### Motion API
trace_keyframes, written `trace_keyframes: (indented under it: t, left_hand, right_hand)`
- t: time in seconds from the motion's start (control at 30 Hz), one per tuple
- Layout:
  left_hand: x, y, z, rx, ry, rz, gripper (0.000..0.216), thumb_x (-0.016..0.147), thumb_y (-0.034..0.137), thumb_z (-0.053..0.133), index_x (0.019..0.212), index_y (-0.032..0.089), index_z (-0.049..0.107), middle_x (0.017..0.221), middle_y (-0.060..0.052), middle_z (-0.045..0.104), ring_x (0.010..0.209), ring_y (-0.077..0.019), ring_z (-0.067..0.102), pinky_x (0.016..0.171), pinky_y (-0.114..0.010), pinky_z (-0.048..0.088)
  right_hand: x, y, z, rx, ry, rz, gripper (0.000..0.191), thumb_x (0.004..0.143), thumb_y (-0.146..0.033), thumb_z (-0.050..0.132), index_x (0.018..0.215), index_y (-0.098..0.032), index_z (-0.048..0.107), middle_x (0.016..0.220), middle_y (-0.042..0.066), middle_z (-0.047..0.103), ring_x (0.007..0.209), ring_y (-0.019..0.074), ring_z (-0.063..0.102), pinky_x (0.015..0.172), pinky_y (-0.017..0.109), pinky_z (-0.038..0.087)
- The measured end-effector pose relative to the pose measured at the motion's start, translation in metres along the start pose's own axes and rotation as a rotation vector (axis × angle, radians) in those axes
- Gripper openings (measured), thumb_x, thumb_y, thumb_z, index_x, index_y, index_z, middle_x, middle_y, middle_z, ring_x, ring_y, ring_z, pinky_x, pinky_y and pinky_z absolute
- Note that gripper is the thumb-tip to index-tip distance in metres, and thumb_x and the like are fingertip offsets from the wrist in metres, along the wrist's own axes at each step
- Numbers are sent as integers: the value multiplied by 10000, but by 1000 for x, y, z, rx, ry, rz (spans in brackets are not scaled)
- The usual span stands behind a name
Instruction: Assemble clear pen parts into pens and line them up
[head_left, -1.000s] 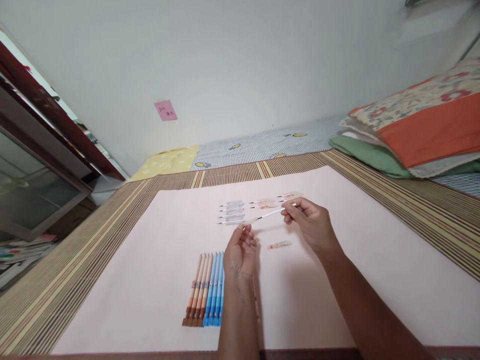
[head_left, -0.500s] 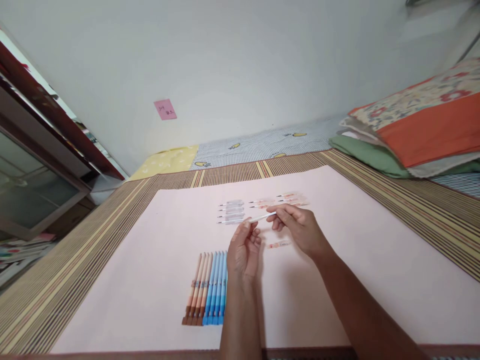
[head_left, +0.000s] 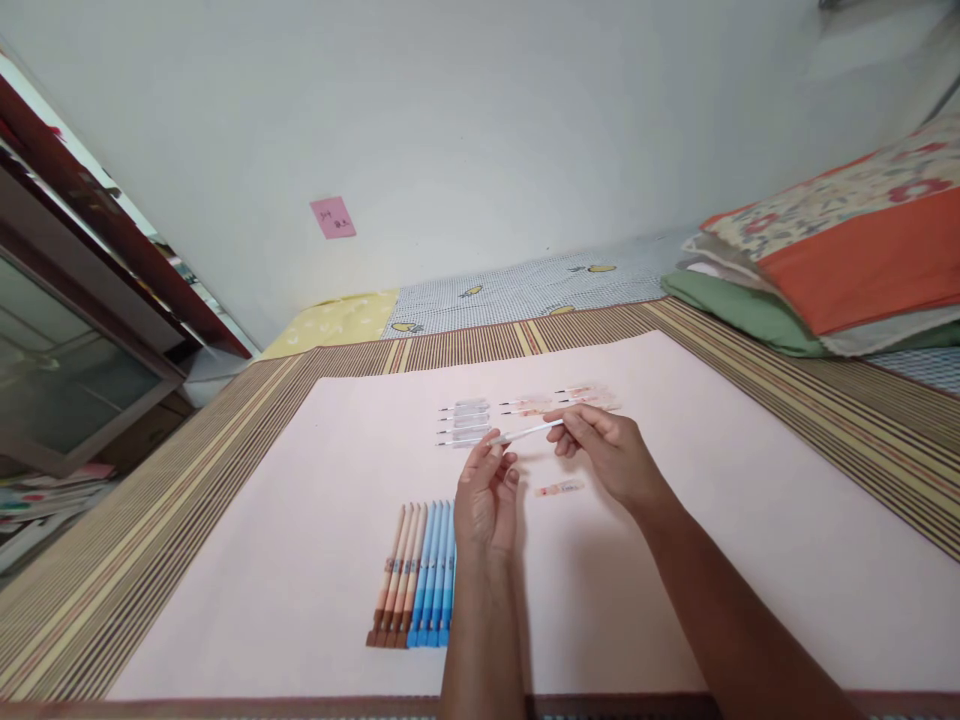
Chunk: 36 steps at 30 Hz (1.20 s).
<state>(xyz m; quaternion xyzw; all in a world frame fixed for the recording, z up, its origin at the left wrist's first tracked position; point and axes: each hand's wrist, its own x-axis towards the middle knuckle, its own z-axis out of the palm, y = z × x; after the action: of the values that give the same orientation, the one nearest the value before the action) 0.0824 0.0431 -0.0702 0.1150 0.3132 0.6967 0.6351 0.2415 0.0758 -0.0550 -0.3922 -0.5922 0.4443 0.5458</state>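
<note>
A slim white pen refill (head_left: 534, 431) is stretched between my two hands above the pink sheet. My left hand (head_left: 487, 490) pinches its left end, which looks clearer than the rest, and my right hand (head_left: 596, 440) grips the right end between thumb and fingers. On the sheet just below lies a small orange-printed clear wrapper or sleeve (head_left: 559, 488). Beyond my hands are several dark-tipped refills with clear grey parts (head_left: 469, 420) and several more with orange-printed parts (head_left: 529, 403). Left of my left forearm, brown-and-cream pens (head_left: 401, 575) and blue pens (head_left: 433, 580) lie side by side, some blue ones partly hidden.
The pink sheet (head_left: 277, 560) lies on a striped mat (head_left: 217, 480). Folded bedding with an orange band (head_left: 862, 265) is piled at the far right. A pink note (head_left: 333, 217) is stuck on the wall. At the left stands a glass-paned cabinet or door (head_left: 67, 370).
My right hand has shifted slightly right, away from my left, so more of the white refill shows between them. The view has moved a little; the laid-out pens stay put.
</note>
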Motion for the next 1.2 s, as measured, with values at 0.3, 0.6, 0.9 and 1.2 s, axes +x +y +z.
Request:
trace_keyframes:
  t: [0.3,0.6,0.9,1.2]
  left_hand:
    - [-3,0,6,243,-21,221,362,616,288,872,937,162,761,766,-20,663,684,-92,600,575,-174,413]
    - [-5,-2,8,372,-23,342,255,683,347,826,804,160,702,733,-16,660,687,-115,596,620,-217,414]
    - [-11,-2,16,416,-29,426,256,689,350,828,766,162,673,709,-12,661,657,-117,602,650,-232,430]
    - [-13,-4,18,300,-38,324,261,691,327,833,752,151,651,775,-35,695,655,-101,609,615,-204,418]
  right_hand:
    - [1,11,6,70,-29,114,422,843,-581,647,756,-171,701,716,40,679,593,133,597,591,270,478]
    - [0,-2,3,169,2,163,451,766,-615,714,738,-166,700,666,32,653,547,121,571,557,266,467]
    - [-2,-4,5,205,-51,151,407,791,-578,711,738,-175,695,678,23,639,574,120,564,576,261,457]
    - [-2,-3,2,194,-42,118,379,853,-543,661,753,-179,695,703,26,642,599,126,570,601,268,465]
